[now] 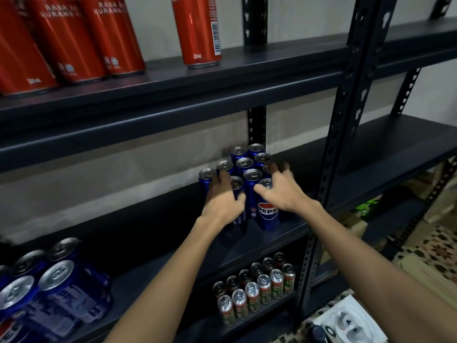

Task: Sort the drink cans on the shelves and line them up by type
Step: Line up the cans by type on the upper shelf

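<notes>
Here, the middle shelf lies bare to the left of the left fingers, and dark open board runs between the wrists and its front edge. Just right of the right fingers stands a slotted black post.

Both arms reach forward and slightly up. The left hand lies against the left side of the blue cans, fingers loosely spread over the tops and gripping nothing. The right hand is splayed and released over the cluster's right side, thumb touching the front can's rim.

The blue cans stand upright, packed tight, silver tops up; the front one reads PEPSI. More blue cans sit near left. Red cans stand on the shelf above, green-labelled cans in two rows below.
</notes>
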